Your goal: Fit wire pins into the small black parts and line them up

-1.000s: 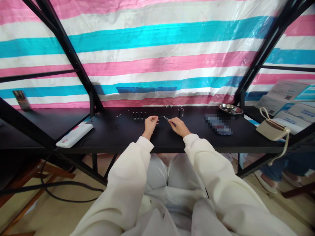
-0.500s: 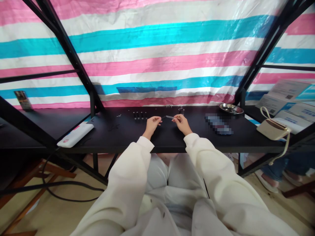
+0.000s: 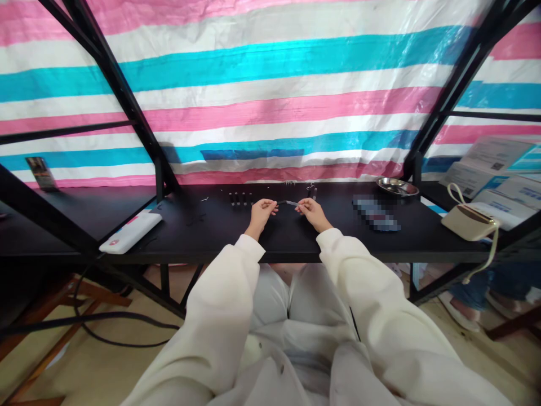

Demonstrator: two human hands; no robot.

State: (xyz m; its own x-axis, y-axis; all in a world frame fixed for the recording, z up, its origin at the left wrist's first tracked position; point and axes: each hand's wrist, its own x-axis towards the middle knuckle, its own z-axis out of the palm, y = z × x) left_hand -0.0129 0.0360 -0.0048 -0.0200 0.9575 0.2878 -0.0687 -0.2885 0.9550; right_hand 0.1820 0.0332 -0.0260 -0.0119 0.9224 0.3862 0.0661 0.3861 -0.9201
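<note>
Over the black table [image 3: 211, 237], my left hand [image 3: 262, 213] pinches a short, thin black piece [image 3: 281, 202]. Between the fingertips of my right hand [image 3: 311, 214] is a slim, greyish, see-through tube [image 3: 292, 203]. Their inner ends meet, or nearly so; I cannot tell whether one is inside the other. Beyond my left hand, several small dark cylinders with lighter ends [image 3: 237, 199] stand in a row. A couple of similar slim pieces [image 3: 315, 194] stand just behind my right hand.
A white rectangular case [image 3: 131, 232] lies left, a round metal dish [image 3: 397, 186] back right. Nearer is a blurred-out blue item [image 3: 376, 213]. A beige pouch [image 3: 469, 221] sits at the right edge. White scraps [image 3: 289, 182] lie along the back; black frame posts [image 3: 127, 96] flank the table.
The black piece and the tube have come nearly into one straight line, where they met at an angle before. Both hands have barely moved.
</note>
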